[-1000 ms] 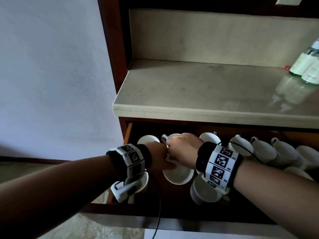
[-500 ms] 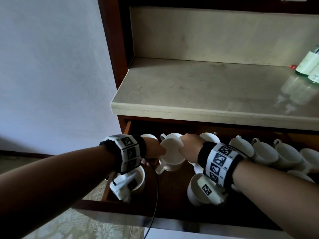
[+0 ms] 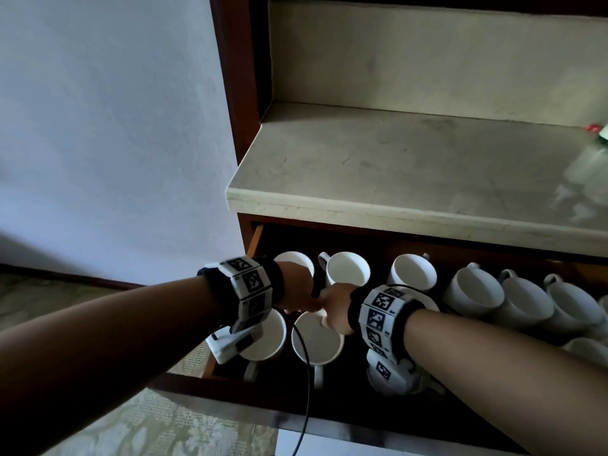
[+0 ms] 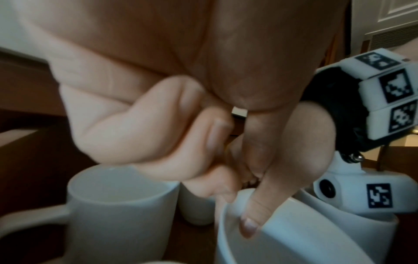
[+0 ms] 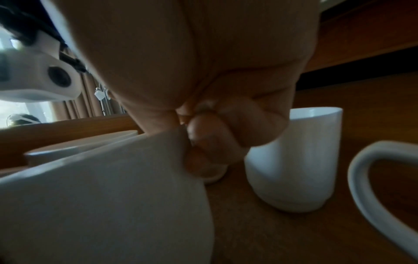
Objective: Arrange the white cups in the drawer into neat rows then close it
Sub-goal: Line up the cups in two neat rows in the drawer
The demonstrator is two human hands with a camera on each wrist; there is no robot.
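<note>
Inside the open wooden drawer, my left hand and right hand both hold one white cup by its far rim. This cup stands upright in the front row with its handle toward the drawer front. In the left wrist view my left hand has its thumb inside the cup and curled fingers outside. In the right wrist view my right hand pinches the cup at its rim. Another cup stands just left of it, partly under my left wrist.
Several white cups line the back row, from one cup near my hands to a tilted cup at the right. One more cup lies under my right wrist. A pale stone counter overhangs the drawer. A black cable hangs over the drawer front.
The cup in my hands has come from mid-drawer toward the front row, beside the front-left cup, and its handle now points to the front. Both hands moved with it.
</note>
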